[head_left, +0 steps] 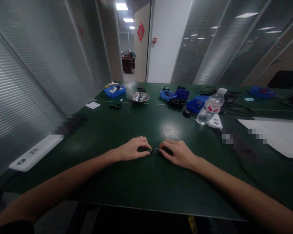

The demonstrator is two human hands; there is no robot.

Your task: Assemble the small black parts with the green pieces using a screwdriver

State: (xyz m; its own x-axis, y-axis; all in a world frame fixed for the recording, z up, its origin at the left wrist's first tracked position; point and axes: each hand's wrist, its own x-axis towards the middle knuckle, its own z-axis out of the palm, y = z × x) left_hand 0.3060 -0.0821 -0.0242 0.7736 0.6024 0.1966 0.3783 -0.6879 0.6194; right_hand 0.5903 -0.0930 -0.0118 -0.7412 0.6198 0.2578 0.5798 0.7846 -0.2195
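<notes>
My left hand rests low over the green table, thumb and fingers closed on a small dark part with a green spot on it. Opposite it, my right hand pinches a thin metal rod, whose tip points left at the dark part with a small gap between them. Whether the rod belongs to a longer tool inside my right fist is hidden. Both forearms lie along the table from its near edge.
A metal bowl with small pieces stands at the back, beside a blue tray. Blue bins, a water bottle and cables are at the back right. White devices flank the table, and white sheets lie to the right.
</notes>
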